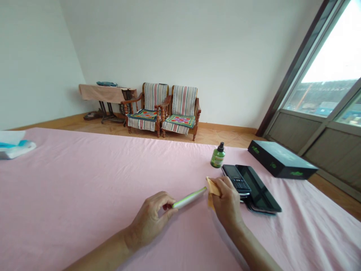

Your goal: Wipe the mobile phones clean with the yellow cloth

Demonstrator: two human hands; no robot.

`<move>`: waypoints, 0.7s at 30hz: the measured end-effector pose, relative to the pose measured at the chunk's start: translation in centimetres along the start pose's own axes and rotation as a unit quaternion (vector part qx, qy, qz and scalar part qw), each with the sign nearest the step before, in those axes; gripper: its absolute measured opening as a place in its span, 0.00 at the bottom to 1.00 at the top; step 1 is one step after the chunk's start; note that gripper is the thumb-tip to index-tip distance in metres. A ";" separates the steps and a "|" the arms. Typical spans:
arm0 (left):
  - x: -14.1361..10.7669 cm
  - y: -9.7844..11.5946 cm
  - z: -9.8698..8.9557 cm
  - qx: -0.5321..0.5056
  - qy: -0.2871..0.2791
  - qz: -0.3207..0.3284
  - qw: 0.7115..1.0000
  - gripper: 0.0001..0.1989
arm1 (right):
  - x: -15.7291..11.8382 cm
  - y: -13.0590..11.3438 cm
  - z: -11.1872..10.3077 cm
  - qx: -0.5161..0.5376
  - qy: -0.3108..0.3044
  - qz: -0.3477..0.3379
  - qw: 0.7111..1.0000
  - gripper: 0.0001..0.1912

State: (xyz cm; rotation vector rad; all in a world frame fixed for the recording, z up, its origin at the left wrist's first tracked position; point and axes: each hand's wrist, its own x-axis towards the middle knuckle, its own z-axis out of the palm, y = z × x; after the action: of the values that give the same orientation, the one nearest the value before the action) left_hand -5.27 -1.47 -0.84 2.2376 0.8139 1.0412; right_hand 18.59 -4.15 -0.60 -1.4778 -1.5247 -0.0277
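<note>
My left hand (154,213) pinches one end of a thin, phone-like white slab with a green edge (189,198), seen nearly edge-on above the pink sheet. Its flat face barely shows, so its exact kind is unclear. A yellow-orange cloth (213,187) is bunched in the closed fingers of my right hand (228,201). The cloth is close to the slab's far end, with a small gap showing between them. Just beyond my right hand lie a keypad phone (239,181), resting on other devices, and a black tablet (258,188).
A green spray bottle (217,156) stands behind the phones. At the right, a black box with green print (282,158) sits by the sheet's edge. A white and blue packet (15,145) lies far left. Two wooden chairs (180,101) and a cloth-covered sewing table (105,93) stand along the wall.
</note>
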 end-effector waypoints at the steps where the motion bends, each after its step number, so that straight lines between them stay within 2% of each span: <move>1: 0.0 -0.1 -0.1 -0.001 -0.001 -0.001 1.000 0.04 | 0.0 -0.1 0.0 0.006 0.007 -0.008 1.000 0.21; 8: 0.1 -0.3 0.0 -0.007 -0.002 -0.025 1.000 0.04 | -1.3 -1.1 0.9 0.030 -0.034 -0.036 0.998 0.21; 13: 0.2 0.1 0.1 -0.014 0.001 -0.049 0.999 0.07 | -2.9 -3.1 2.4 0.074 -0.062 -0.073 0.993 0.21; 18: 0.4 0.3 0.3 -0.021 0.004 -0.059 0.998 0.10 | -3.5 -5.8 2.8 0.153 -0.136 -0.111 0.973 0.21; 21: 0.4 0.3 0.3 -0.025 0.002 -0.057 0.998 0.10 | -3.7 -6.5 2.8 0.141 -0.165 -0.131 0.967 0.23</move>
State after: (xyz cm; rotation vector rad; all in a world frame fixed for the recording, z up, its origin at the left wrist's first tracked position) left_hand -4.71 -1.45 -0.64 2.1222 0.8953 1.0023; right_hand 11.11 -6.95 -0.61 -1.0846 -1.8976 0.2813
